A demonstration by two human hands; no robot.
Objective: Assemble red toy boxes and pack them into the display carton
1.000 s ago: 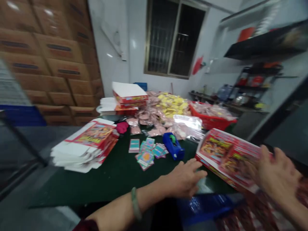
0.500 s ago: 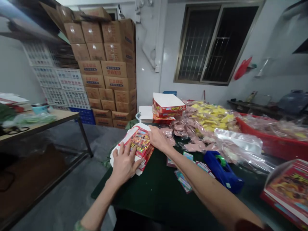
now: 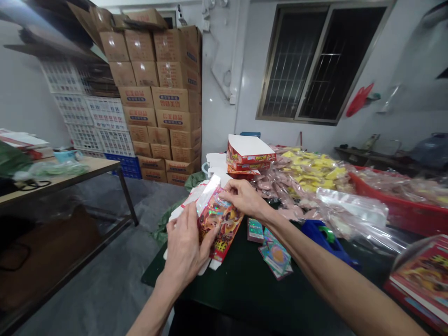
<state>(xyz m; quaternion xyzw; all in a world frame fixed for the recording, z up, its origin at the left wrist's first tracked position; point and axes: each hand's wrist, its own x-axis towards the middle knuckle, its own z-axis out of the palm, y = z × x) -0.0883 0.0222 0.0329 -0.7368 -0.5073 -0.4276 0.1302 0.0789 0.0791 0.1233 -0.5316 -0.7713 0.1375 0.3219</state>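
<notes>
A red printed cardboard box with white flaps is tilted up at the left end of the dark green table. My left hand is closed on its left side, thumb across the printed front and fingers at the edge. At the top edge, my right hand pinches the box between thumb and fingers. Whether the box is flat or folded out is hard to tell. Shiny trading cards and a small card stack lie under and beside my right forearm.
Behind my hands stand stacked red boxes. To the right are bagged pink and yellow pieces, a blue tape dispenser, a red tub and another printed box. Brown cartons rise at the back.
The box has been tilted up toward me. My left hand has gone from lying spread on its front to gripping its left side; my right hand now pinches its upper edge.
</notes>
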